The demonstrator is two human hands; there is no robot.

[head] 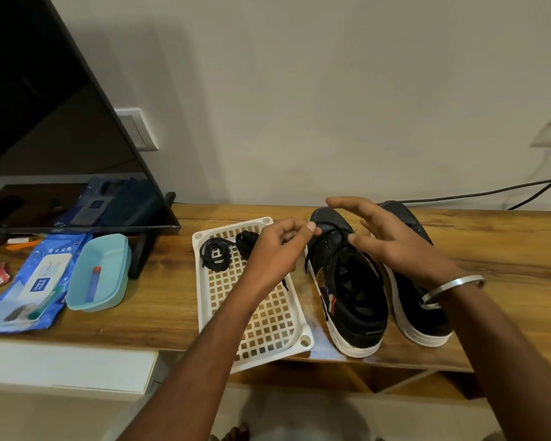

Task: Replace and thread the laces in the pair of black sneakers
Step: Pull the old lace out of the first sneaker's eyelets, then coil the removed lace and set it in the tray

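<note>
A: Where are the sneakers?

B: Your two black sneakers stand side by side on the wooden counter (490, 246), toes toward the wall. The left sneaker (350, 291) sits just beside the white tray (204, 281); the right sneaker (427, 316) touches it on the far side.

A: Hands?

B: Your left hand (280, 246) is curled, thumb and fingers pinching a black lace (334, 246) that runs across the left sneaker's eyelets. Your right hand (392, 237) is spread wide over both sneakers, fingers straight, gripping nothing; whether it touches the lace I cannot tell. A metal bangle (452, 288) is on that wrist.

A: Spare laces?

B: Two coiled black bundles (215, 254) lie at the tray's far end, one partly hidden by your left hand.

A: Other items?

B: Left of the tray: a light-blue box (99, 275) holding a small blue tube (93, 284), a wipes pack (29, 281), a screen (45, 122) on its stand.
</note>
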